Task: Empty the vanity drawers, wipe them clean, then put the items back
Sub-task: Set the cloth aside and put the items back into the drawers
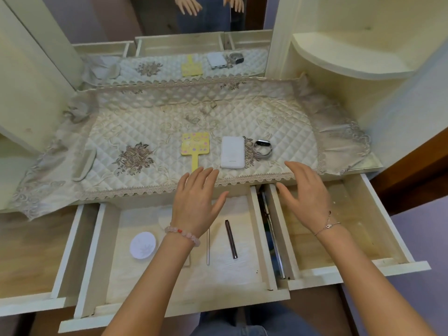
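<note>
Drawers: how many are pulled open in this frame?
3, side by side: left drawer, middle drawer, right drawer. More could lie outside the frame.

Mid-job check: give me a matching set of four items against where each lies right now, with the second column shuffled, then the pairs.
Things:
1. yellow hand mirror
2. white power bank
3. dark pen
4. round white disc

Places:
A. middle drawer, left part
B. quilted cloth, right beside the watch
C. middle drawer, right part
D. quilted cloth, handle pointing towards the drawers

Pairs: 1-D, 2-B, 3-C, 4-A
</note>
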Tool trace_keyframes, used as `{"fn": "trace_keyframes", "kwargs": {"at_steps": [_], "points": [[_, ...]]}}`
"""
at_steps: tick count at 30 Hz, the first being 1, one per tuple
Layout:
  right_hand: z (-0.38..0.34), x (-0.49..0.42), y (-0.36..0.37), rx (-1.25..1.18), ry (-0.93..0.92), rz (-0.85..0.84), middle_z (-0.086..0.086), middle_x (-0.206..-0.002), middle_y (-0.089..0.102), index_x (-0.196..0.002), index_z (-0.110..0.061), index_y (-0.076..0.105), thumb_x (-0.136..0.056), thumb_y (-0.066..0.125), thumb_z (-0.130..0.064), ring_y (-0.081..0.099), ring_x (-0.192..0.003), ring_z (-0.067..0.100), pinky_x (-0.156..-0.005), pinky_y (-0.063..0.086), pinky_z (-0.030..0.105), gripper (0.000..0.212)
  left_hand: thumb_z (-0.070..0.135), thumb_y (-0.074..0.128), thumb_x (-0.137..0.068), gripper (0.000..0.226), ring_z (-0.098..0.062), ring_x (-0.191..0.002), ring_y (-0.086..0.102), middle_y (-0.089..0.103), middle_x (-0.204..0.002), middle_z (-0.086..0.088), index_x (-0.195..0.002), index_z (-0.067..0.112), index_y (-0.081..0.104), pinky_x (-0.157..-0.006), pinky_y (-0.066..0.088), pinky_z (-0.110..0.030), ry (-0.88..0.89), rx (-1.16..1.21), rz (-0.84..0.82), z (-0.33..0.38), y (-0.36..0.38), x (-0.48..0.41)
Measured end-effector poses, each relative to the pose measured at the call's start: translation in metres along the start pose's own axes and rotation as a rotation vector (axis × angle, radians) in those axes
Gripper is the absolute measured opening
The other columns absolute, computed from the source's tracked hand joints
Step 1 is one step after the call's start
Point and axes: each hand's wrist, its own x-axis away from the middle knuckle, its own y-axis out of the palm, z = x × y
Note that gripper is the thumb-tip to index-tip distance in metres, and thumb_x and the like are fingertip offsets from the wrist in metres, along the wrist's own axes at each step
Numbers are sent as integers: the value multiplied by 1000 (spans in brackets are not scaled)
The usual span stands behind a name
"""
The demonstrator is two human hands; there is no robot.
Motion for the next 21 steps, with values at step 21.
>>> {"fn": "trace_keyframes", "kwargs": {"at_steps": [21], "points": [[87, -125, 73, -333, 390, -319, 8, -135, 46, -138, -13, 38, -86, 60, -43, 46, -121, 21, -101, 39, 35, 64, 38, 59, -88, 69, -29, -129, 38, 38, -143, -13, -141, 5, 31, -98, 38, -40, -586, 284, -253, 11, 118, -119]]}}
